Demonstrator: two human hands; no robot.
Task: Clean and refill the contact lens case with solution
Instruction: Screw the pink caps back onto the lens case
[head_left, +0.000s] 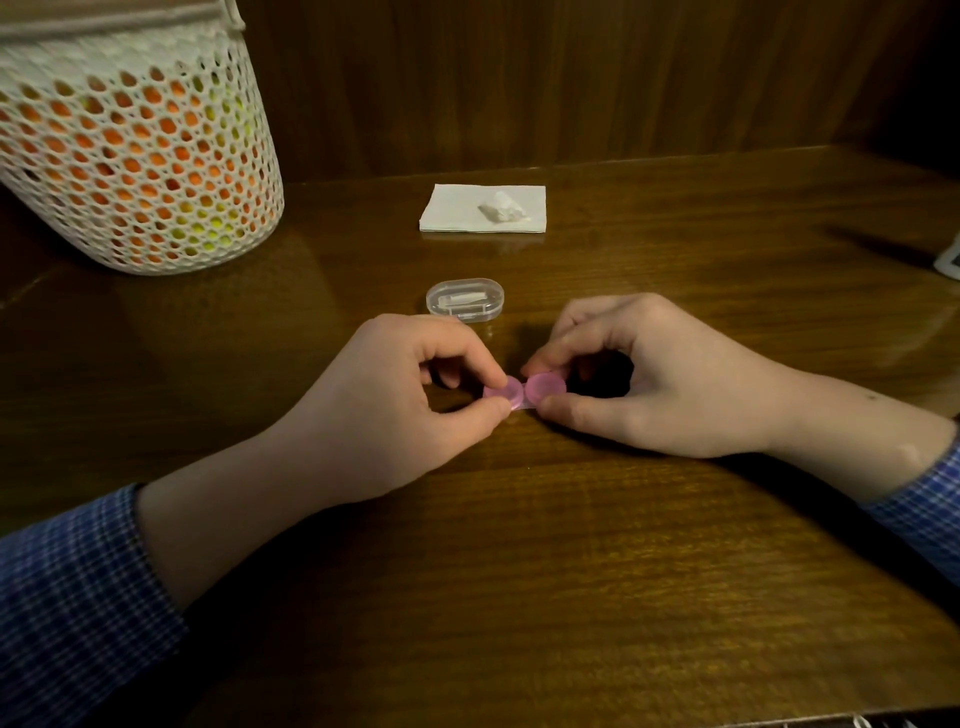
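**Both hands pinched the pink lens case at its two caps**

The left hand (415, 395) pinched the left cap of the pink contact lens case (524, 392) between thumb and forefinger, the other fingers curled above it. The right hand (649, 374) pinched the right cap the same way, thumb at the near edge and forefinger at the far edge. The case lay low over the wooden table (519, 571), between the two hands, with both round caps facing up; whether it rested on the wood or was held just off it could not be told.

Both caps appeared to be seated on the case, so the step in hand looked like either opening it or closing it, and the single frame did not settle which. No solution bottle was in view. If the caps were coming off, the next move would call for one hand to steady the body while the other turned a cap, keeping the case level.

Both wrists lay near the table, forearms angled inward from the lower corners, each in a blue checked sleeve (67, 597).

Just beyond the hands sat a small clear plastic box (465, 300) with something white inside. Farther back lay a folded white napkin (483, 208) with a crumpled wad (503, 208) on it. A white mesh basket (135, 156) stood at the far left.
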